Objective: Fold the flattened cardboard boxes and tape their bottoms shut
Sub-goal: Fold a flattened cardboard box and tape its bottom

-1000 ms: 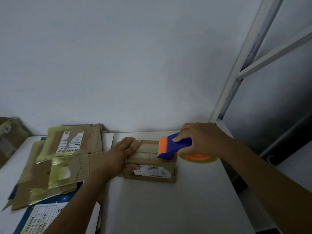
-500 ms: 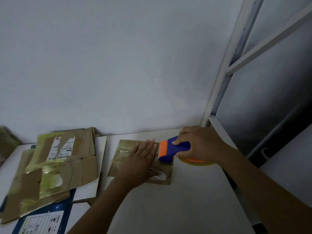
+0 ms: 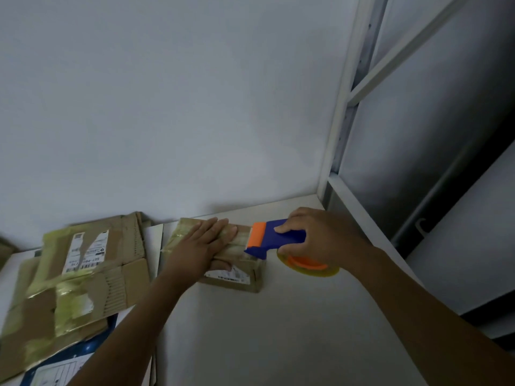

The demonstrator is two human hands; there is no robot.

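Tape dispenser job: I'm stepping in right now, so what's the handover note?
Left hand presses flat on the folded small box.
Right hand grips the tape dispenser, its blade end at the box's right edge.
Done: this box is folded, tape apparently run along its top.
Left: cut the tape, press it down, then do the flattened boxes stacked at left.

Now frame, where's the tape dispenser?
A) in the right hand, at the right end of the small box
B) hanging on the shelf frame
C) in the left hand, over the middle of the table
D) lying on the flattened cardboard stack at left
A: the right hand grips the blue and orange tape dispenser at the right end of the small box, while the left hand presses flat on the box's top.
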